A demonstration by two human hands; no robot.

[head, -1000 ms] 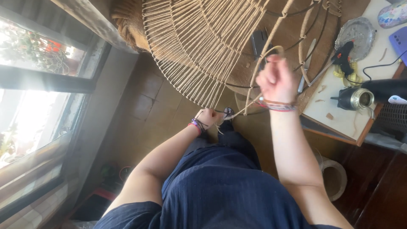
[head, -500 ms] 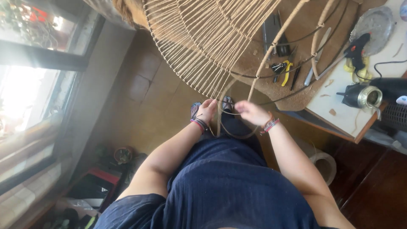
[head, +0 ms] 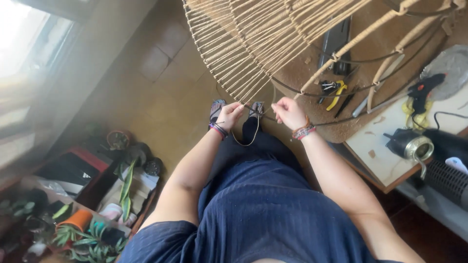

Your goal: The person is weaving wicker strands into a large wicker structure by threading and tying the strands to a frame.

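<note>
- A tiled floor (head: 161,92) is lying beneath the woven cane frame (head: 253,44).
- Left hand (head: 228,115) is pinching a cane strand (head: 246,141) at the frame's lower edge.
- Right hand (head: 289,112) is gripping the strand just beside it.

Daylight floods in from the window (head: 34,44) at my upper left, blown out to white glare that hazes the whole left side. My arms and the woven frame (head: 253,44) are evenly lit, shadows soft. The potted plants (head: 83,234) look smeared, and the edges bend slightly.
</note>
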